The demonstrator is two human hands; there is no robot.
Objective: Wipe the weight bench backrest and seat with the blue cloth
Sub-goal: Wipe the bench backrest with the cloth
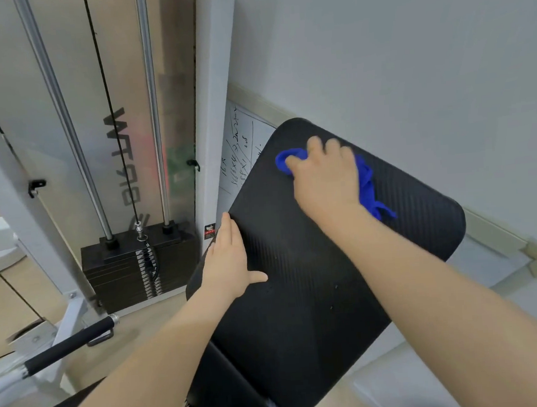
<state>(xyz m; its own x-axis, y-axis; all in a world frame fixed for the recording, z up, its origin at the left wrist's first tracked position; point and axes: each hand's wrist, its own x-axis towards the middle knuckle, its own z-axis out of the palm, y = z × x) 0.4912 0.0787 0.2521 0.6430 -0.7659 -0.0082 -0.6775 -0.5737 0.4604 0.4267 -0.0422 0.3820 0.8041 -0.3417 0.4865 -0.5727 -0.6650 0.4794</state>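
Blue cloth on the black backrest

My bunched blue cloth [367, 180] lies near the top of the ribbed black backrest [297, 265].

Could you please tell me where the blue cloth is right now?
In the head view, the cloth is bunched under the right hand near the far end of the black pad, by the wall.

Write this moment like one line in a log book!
step: wiping backrest | right hand: presses blue cloth near top | left hand: flat on left edge | seat: not yet wiped
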